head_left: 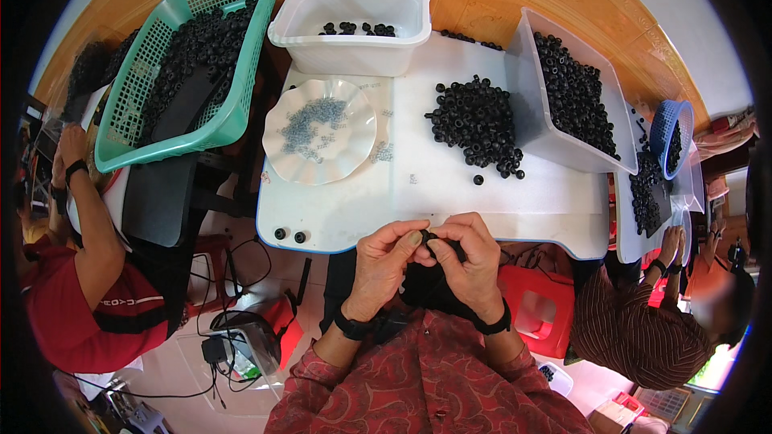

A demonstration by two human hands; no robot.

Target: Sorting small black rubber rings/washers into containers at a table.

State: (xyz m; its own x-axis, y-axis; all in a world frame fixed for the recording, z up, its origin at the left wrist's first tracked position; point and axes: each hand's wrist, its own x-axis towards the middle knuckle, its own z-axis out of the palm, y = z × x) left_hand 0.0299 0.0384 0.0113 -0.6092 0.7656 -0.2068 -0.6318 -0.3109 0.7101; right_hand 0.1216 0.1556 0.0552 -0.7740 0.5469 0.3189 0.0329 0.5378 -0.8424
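Just off the table's front edge, my two hands meet with their fingertips together. My left hand point(377, 267) is closed in a pinch on a small black round part point(426, 237). From the other side, my right hand point(470, 264) pinches the same part between thumb and fingers. Its details are mostly hidden by the fingertips. Beyond the hands, a loose heap of similar black parts point(474, 123) lies on the white table point(338, 213). To its left stands a white scalloped plate point(277, 149) holding many tiny silvery springs point(310, 128), a few of them spilled beside it.
A white tub point(350, 52) with some black parts stands at the back. A translucent bin point(539, 124) full of them is at right, a green basket point(233, 133) at left. Two black parts point(289, 235) sit near the front-left edge. People work on both sides; a red stool point(555, 329) is below right.
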